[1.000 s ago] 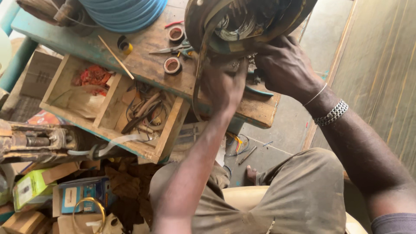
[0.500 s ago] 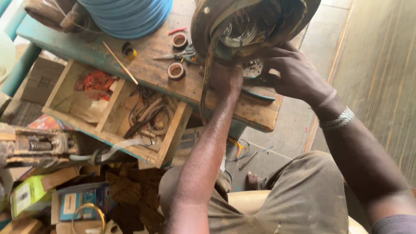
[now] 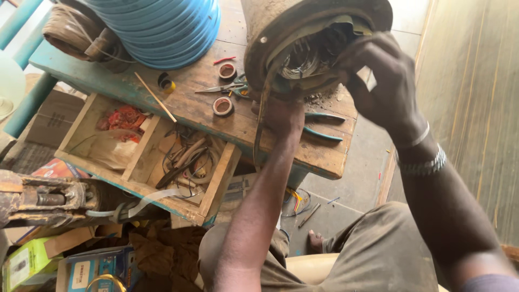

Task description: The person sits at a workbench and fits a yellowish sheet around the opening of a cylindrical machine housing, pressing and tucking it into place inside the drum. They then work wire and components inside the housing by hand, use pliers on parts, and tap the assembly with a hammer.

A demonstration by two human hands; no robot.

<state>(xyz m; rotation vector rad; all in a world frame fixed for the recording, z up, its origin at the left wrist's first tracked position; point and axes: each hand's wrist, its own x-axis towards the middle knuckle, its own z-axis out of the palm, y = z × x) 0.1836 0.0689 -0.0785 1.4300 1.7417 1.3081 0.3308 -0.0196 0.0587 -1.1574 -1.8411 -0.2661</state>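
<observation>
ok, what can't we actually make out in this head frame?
- Left hand: its fingers sit under the motor housing rim, so the grip is unreadable.
- Motor housing: its top is cut off by the upper frame edge.
- Windings: in shadow, partly covered by the right hand.
- Pliers: jaws hidden behind the left hand.
- Blue coil: top cut off by the frame edge.

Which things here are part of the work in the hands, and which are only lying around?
In hand:
- motor housing, with windings inside
- left hand beneath it
- right hand on its rim

Lying about:
- scissors
- tape rolls
- pliers
- blue coil
- wooden drawer
</observation>
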